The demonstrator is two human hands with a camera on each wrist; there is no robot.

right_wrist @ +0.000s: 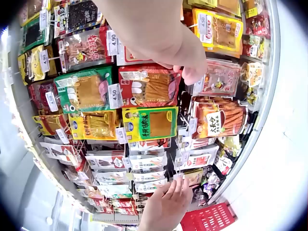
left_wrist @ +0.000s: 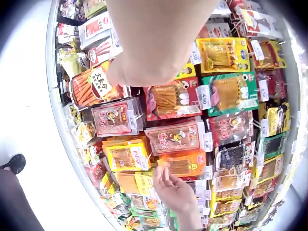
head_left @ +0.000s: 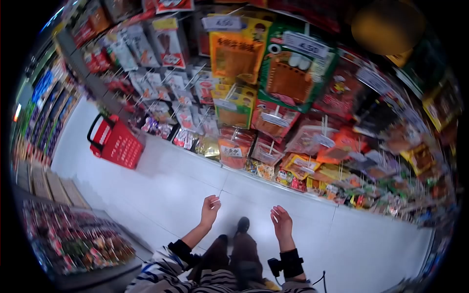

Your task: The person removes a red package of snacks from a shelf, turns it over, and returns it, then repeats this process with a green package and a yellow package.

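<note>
In the head view my left hand (head_left: 210,211) is held out over the pale floor, its fingers loosely bent and nothing in them. To its right, apart from it, my right hand (head_left: 282,225) is raised with relaxed fingers and is likewise bare. Both are in front of a rack of hanging snack packets. Nearest the hands along the rack's foot are a yellow-orange packet (head_left: 299,166) and an orange-red packet (head_left: 235,149). Higher up hang a green packet (head_left: 293,73) and a yellow packet (head_left: 237,51), each behind a 4.50 price tag.
A red shopping basket (head_left: 117,141) with a black handle stands on the floor (head_left: 171,180) at the left, close to the rack. Metal hooks and price tags stick out from the rack. Behind left is a bin of small wrapped goods (head_left: 73,239); farther shelves (head_left: 49,112) line the left.
</note>
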